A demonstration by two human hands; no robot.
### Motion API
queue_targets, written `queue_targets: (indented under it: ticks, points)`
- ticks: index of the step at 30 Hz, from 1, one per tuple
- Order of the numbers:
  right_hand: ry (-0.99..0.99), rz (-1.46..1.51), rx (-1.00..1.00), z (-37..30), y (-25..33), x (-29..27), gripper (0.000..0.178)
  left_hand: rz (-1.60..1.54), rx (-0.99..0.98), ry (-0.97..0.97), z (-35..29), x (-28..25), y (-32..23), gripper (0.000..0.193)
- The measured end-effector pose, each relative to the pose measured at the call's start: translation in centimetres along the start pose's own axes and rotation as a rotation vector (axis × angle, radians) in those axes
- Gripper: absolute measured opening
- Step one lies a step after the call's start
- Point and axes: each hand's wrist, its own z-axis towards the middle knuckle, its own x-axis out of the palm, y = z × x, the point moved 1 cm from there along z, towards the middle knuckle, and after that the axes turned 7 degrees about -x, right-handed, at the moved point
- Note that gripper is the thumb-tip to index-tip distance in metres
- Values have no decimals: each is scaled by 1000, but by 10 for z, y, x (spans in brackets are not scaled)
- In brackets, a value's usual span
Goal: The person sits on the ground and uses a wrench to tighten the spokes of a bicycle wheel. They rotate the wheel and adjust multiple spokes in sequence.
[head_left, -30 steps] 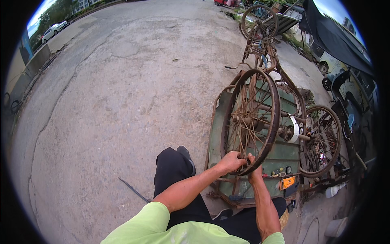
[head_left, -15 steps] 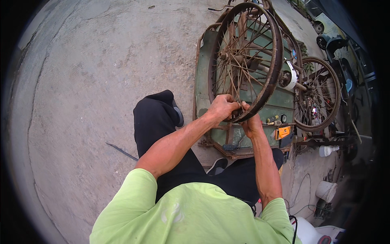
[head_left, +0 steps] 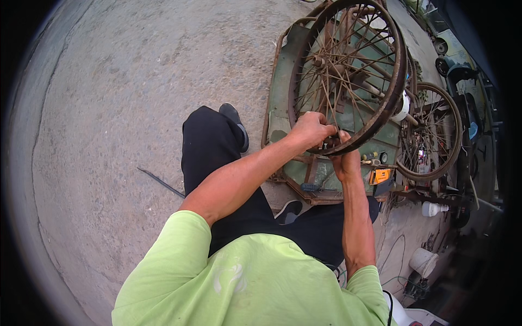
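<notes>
Wheel [head_left: 334, 69]: sits higher in our view than a second ago, as we have tipped our gaze down; it stands tilted over the green panel [head_left: 281, 108].
Left hand [head_left: 312, 129]: we have its fingertips drawn together at the spokes, just inside the wheel's near rim; we cannot tell what they pinch.
Right hand [head_left: 348, 160]: we clasp the wheel's rim from outside.
Orange pack [head_left: 379, 176]: right of the wheel's near end.
Rod [head_left: 160, 182]: on the ground, left of the wheel.
</notes>
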Motion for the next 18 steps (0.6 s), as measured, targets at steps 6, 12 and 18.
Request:
queue_targets:
  ticks: [6, 12, 18]
  points:
    - [16, -161, -20, 1, 1, -8, 25, 191, 116, -149, 8, -1, 9, 43]
    - [-7, -32, 16, -4, 1, -4, 24, 152, 242, -243, 5, 7, 11, 38]
    - [-72, 7, 21, -6, -3, -3, 38, -378, -106, -67, 17, 4, 17, 24]
